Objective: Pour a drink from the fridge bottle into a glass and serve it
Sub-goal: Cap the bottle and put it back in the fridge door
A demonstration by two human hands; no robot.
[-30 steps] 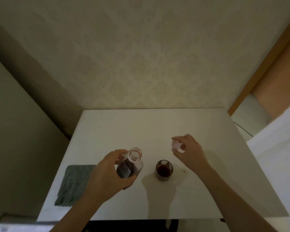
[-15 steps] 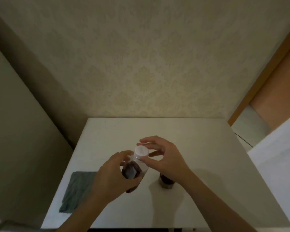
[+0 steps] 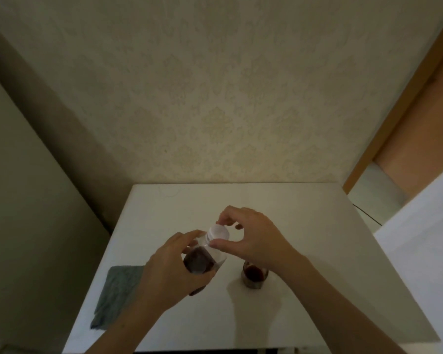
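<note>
Since a moment ago, shifted slightly: right hand [image 3: 253, 241] with fingers pinched on the white cap [image 3: 218, 232] atop the bottle [image 3: 202, 261] at lower centre, left hand [image 3: 174, 274] wrapped round its body, glass [image 3: 255, 275] of dark drink just right on the white table [image 3: 292, 226], grey cloth [image 3: 118, 284] at lower left.

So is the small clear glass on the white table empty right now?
No, the small clear glass on the white table holds dark red drink, seen just under the right hand.
</note>
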